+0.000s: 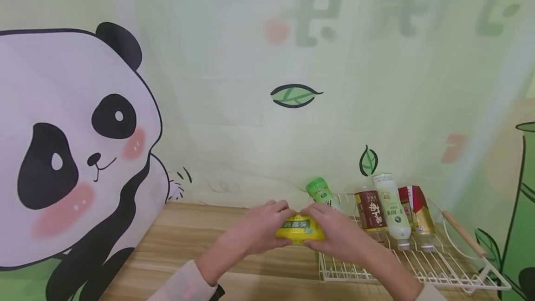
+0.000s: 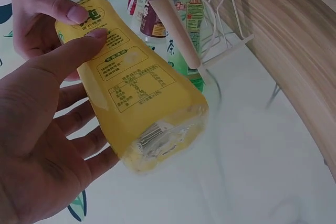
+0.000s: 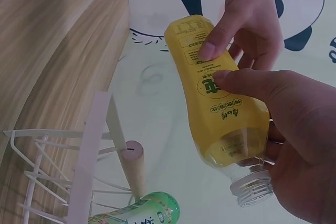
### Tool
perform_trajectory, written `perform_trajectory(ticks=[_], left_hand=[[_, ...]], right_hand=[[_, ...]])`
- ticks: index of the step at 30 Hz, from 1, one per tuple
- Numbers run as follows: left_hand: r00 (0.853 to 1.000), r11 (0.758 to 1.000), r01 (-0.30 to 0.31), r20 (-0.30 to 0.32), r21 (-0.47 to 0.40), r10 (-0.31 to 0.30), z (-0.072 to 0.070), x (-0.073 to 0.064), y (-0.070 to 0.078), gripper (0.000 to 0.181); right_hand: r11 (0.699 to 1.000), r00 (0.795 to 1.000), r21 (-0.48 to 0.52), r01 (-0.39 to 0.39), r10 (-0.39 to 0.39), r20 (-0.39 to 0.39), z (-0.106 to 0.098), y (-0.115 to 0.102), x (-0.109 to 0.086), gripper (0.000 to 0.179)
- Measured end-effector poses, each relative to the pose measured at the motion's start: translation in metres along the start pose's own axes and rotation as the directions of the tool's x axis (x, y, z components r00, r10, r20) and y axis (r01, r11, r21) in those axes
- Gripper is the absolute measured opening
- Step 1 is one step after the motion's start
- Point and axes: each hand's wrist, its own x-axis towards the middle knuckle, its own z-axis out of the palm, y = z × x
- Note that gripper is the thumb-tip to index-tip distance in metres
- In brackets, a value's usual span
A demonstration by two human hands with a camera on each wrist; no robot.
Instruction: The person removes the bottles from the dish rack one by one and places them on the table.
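Both hands hold one yellow-labelled drink bottle (image 1: pixel 300 229) above the wooden table, close to the rack's left side. My left hand (image 1: pixel 267 226) grips the base half, thumb across the label and fingers underneath, as the left wrist view shows. At the capped half, my right hand (image 3: pixel 299 124) has its thumb on the label and its fingers behind. The bottle lies on its side, its clear base (image 2: pixel 168 142) toward the left and its whitish screw cap (image 3: pixel 252 186) toward the right. In the head view the hands cover both ends.
A white wire rack (image 1: pixel 355 271) with a wooden handle (image 1: pixel 464 233) stands at the right. In it lean a green bottle (image 1: pixel 322 192), a maroon-labelled bottle (image 1: pixel 371 210), a pale bottle (image 1: pixel 392 206) and a red-and-gold one (image 1: pixel 418 210). Behind the wooden table (image 1: pixel 188 245) hangs a panda-printed backdrop (image 1: pixel 234 143).
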Motion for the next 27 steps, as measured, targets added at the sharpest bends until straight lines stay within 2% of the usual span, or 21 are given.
perform_trajectory(ticks=[9,17,23,27], left_hand=[[1.0,1.0,-0.002,-0.005,-0.031,0.002,0.002,-0.002,-0.003,0.062],[0.998,0.996,0.045,-0.049,-0.072,-0.048,0.007,-0.008,-0.017,0.059],[0.989,0.988,0.083,-0.111,-0.129,-0.098,0.014,-0.012,-0.033,0.059],[0.977,0.968,0.125,-0.145,-0.218,-0.159,0.018,-0.015,-0.043,0.06]], right_hand=[[1.0,1.0,-0.014,0.019,-0.019,-0.002,-0.001,-0.001,0.0,0.059],[0.999,0.996,-0.035,0.016,-0.02,-0.091,-0.01,0.009,-0.006,0.079],[0.999,0.985,-0.017,-0.034,0.031,-0.17,-0.012,0.019,-0.011,0.079],[0.996,0.977,0.019,-0.09,0.092,-0.194,-0.008,0.03,-0.018,0.074]])
